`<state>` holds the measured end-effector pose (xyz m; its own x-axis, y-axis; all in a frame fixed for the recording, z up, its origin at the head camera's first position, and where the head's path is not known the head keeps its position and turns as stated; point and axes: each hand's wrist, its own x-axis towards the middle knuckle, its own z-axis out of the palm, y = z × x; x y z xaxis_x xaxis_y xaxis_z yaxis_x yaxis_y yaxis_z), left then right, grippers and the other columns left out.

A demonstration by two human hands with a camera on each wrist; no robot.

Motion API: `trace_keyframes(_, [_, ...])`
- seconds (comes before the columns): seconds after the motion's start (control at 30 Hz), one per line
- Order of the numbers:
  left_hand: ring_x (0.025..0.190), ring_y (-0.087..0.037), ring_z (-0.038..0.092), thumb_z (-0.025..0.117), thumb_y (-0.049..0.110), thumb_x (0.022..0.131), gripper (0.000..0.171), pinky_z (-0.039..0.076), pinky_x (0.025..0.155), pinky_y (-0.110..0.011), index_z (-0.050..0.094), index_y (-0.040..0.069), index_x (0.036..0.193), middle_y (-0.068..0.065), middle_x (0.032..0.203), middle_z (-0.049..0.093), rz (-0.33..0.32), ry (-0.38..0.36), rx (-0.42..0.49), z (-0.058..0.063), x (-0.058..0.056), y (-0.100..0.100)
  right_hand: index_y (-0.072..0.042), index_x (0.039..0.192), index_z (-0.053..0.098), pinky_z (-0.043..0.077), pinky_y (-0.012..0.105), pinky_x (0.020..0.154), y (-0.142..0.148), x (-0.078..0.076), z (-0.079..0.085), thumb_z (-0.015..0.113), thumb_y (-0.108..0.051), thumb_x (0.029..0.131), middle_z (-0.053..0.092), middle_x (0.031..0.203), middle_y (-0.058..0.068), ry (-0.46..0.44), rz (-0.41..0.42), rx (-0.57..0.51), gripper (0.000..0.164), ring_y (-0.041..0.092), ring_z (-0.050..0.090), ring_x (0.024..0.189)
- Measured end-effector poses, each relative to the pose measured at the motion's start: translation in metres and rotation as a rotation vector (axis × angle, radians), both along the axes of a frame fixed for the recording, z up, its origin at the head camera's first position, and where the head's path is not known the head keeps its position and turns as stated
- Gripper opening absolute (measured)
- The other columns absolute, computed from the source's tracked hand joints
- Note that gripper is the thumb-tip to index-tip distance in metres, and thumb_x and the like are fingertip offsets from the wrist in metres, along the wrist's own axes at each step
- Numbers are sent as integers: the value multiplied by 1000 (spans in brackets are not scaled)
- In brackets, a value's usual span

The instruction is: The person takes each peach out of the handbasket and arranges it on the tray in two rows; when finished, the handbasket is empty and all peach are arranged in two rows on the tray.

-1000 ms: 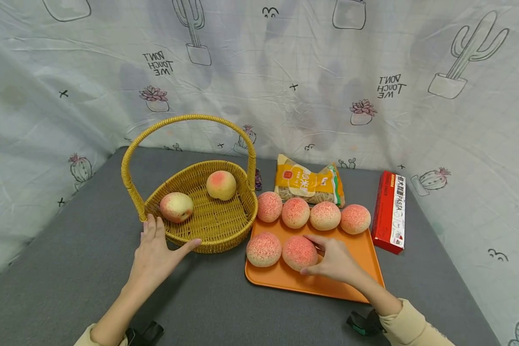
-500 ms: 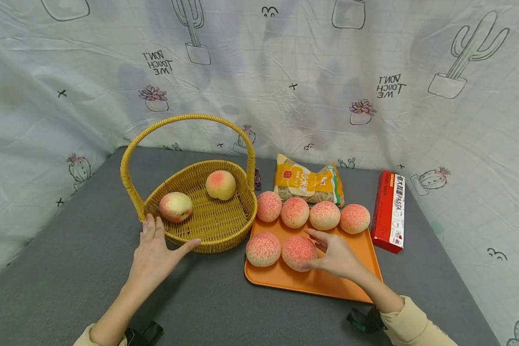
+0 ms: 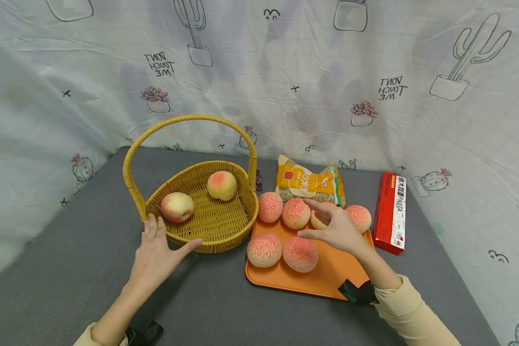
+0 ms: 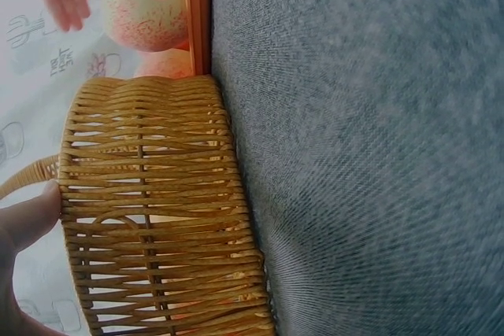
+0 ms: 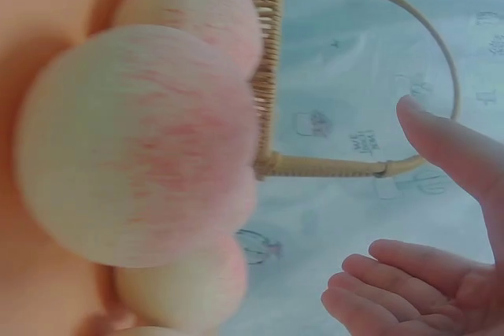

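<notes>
My left hand [image 3: 153, 257] rests at the near left rim of a yellow wicker basket [image 3: 214, 229], fingers straight and thumb spread along the edge. The left wrist view has the thumb [image 4: 31, 214] at the rim. Inside the basket lie two peaches, one at the left [image 3: 177, 207] and one at the back [image 3: 222, 185]. My right hand [image 3: 339, 229] hovers over the orange tray [image 3: 335, 269], thumb and fingers apart, holding nothing. It partly covers a back-row peach [image 3: 317, 222]. Two front peaches, a left one [image 3: 264, 250] and a right one [image 3: 300, 254], lie nearer me.
Behind the tray lies a yellow food bag [image 3: 309, 181]. A red pasta box [image 3: 389, 211] stands to the right. The basket's tall arched handle [image 3: 192, 117] rises above it. A printed white cloth [image 3: 285, 57] hangs behind the grey table [image 3: 199, 298].
My right hand has left the front right peach, its fingers parting, and moved up and back over the rear row. The left hand keeps its place on the basket.
</notes>
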<state>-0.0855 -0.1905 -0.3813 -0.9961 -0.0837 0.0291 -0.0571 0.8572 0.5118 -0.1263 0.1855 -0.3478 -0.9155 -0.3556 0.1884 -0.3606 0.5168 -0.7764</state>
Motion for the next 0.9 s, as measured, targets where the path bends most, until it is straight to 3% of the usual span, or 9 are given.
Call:
trace_keyframes(0.2, [133, -63, 11, 61, 68, 83, 121, 22, 100, -73, 6, -19, 146, -38, 152, -5, 6, -7, 5, 1, 1, 1, 2, 143, 46, 39, 45, 104, -10, -13, 12, 83, -15, 78, 47, 144, 20, 6, 40, 22, 77, 35, 45, 131])
trace_keyframes(0.43, [133, -63, 9, 60, 69, 83, 122, 23, 100, -72, 3, -18, 147, -36, 153, -8, 7, -45, 1, 2, 0, 1, 3, 142, 47, 44, 48, 99, -21, -29, 27, 84, -17, 77, 49, 142, 19, 27, 43, 103, 77, 38, 51, 125])
trace_keyframes(0.77, [133, -64, 9, 61, 68, 83, 121, 23, 99, -74, 4, -18, 147, -37, 153, -8, 14, -45, 1, 1, 0, 1, -3, 146, 44, 38, 44, 106, -44, -46, 46, 82, -17, 80, 44, 147, 16, -5, 174, 102, 77, 36, 43, 133])
trace_keyframes(0.87, [133, -64, 9, 61, 68, 83, 121, 23, 98, -75, 4, -18, 147, -37, 153, -7, 13, -42, -2, 1, 0, 1, -6, 146, 45, 41, 44, 104, -54, -51, 50, 82, -19, 80, 48, 145, 15, 39, 220, 186, 77, 34, 46, 131])
trace_keyframes(0.9, [133, -63, 9, 61, 68, 83, 121, 23, 98, -75, 4, -18, 147, -36, 153, -8, 14, -46, -1, 1, 0, 1, -5, 146, 44, 46, 42, 99, -58, -53, 51, 82, -20, 80, 57, 135, 16, 63, 240, 221, 78, 32, 57, 120])
